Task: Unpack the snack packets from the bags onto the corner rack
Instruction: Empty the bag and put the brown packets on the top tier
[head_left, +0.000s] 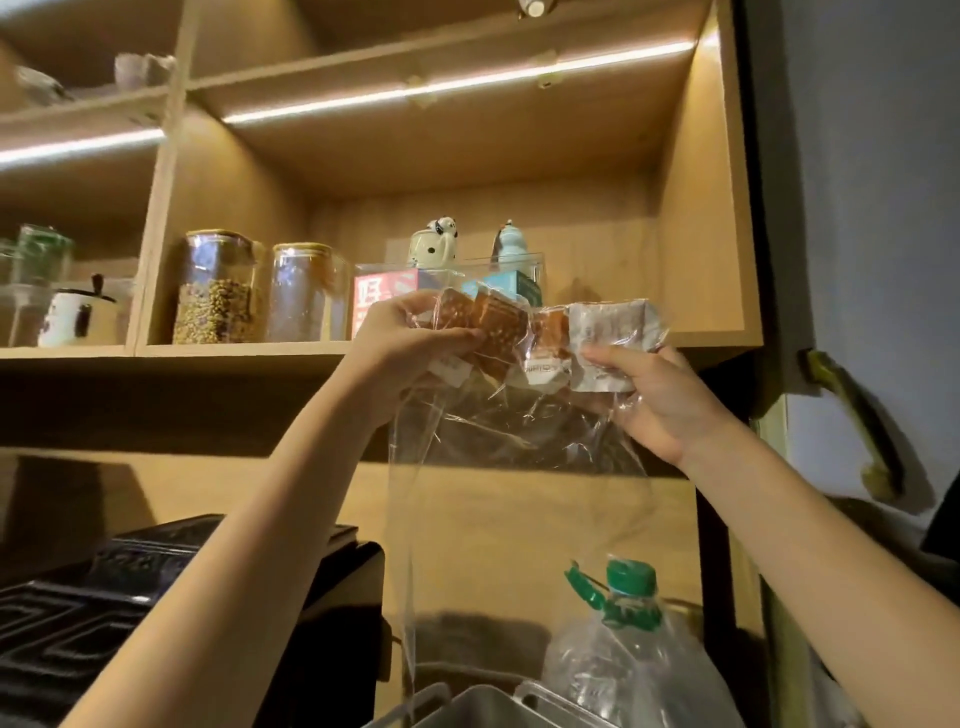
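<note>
Head view: a person lifts a row of small snack packets (511, 332) to the front edge of a lit wooden shelf (249, 349), both arms raised. The left hand (410, 338) pinches the left end of the row, fingers curled round two brown packets. The right hand (654, 395) grips the right end, thumb pressed on a silvery packet (608, 338), and seems also to hold the top of a clear plastic bag (519, 519) that hangs slack below the packets. Whether the packets are fully out of the bag or partly inside its mouth cannot be told through the film.

Done well, the step probably calls for raising the row clear of the shelf lip, setting it flat in the bare space on the right of the compartment, and letting the bag fall away so it does not drag the packets back or catch the clear box (447, 280) behind them. Keeping both ends level should stop the middle packets from slipping out.

Little writing can be read. A red-and-white carton (384, 301) in the clear box bears one large Chinese character, "好". White labels on the packets are too blurred to read. Two glass jars (218, 288) stand to the left, and a green-capped bottle (623, 639) stands below.
</note>
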